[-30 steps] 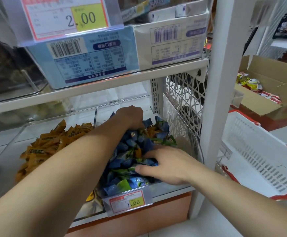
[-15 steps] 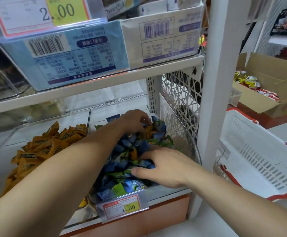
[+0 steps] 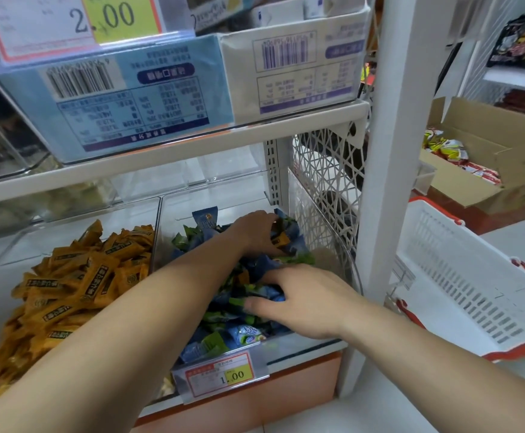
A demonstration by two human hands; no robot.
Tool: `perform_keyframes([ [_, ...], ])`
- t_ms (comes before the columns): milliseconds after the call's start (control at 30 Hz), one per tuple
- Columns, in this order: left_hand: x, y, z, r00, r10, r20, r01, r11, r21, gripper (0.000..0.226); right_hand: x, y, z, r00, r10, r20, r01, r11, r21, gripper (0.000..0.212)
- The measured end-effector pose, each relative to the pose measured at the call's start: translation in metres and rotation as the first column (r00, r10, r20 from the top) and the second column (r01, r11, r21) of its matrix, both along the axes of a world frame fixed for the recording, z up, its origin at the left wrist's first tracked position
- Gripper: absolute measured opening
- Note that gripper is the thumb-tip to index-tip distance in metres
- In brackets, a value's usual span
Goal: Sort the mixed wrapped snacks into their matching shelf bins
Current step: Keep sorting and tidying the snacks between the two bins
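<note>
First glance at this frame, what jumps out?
Both bare hands dig into the clear plastic bin of mixed blue and green wrapped snacks at lower centre: left hand at the back by an orange wrapper, right hand near the front. Left of it, a heap of orange wrapped snack bars; right, a white slatted basket with red trim.

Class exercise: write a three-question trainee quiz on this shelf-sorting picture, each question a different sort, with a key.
1. True or false: the left hand reaches further back in the mixed bin than the right hand.
2. The bin beside it holds mainly: A green snacks, B orange snacks, C red snacks.
3. Fill in: the price tag on the mixed bin reads ____.

Key: 1 true; 2 B; 3 1.00
</note>
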State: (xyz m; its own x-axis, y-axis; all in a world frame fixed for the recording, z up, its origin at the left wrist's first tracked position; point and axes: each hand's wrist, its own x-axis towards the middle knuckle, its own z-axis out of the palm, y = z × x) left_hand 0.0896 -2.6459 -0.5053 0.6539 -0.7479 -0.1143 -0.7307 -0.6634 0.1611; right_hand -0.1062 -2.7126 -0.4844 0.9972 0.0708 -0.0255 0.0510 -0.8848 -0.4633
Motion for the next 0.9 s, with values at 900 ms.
perform_keyframes([
  [900, -0.008, -0.013, -0.002, 0.971, 0.005, -0.239, -0.012, 1.000, -0.027, 0.039, -0.013, -0.010, 0.003, 0.989, 0.143, 0.031, -0.139, 0.986, -0.088, 0.062],
])
